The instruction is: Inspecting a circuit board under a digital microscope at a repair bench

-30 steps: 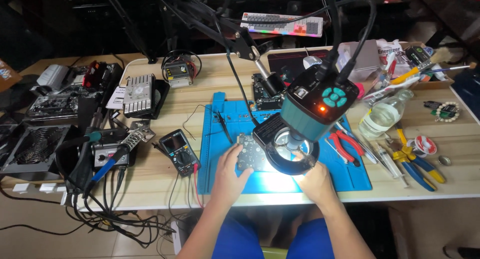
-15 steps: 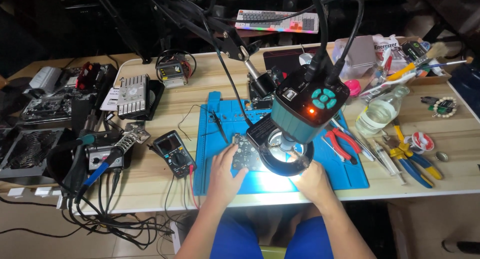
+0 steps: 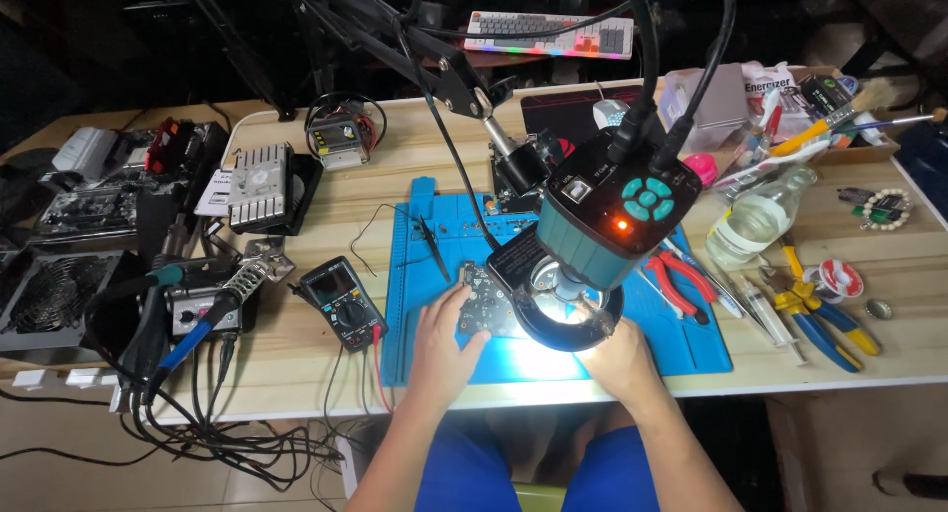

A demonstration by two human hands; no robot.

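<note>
Both hands stay at the circuit board (image 3: 491, 310) on the blue mat (image 3: 691, 344): the left hand (image 3: 441, 349) has its fingers (image 3: 456, 297) curled on the board's near-left edge as half a second ago, while the right hand (image 3: 620, 359) sits beyond the lit ring lamp (image 3: 565, 315), its fingers hidden, grip impossible to tell. Little has shifted, so the board looks settled under the microscope (image 3: 617, 216) on the desk (image 3: 326, 369).

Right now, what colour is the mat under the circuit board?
Blue: the work mat under the circuit board shows best in the head view.
</note>
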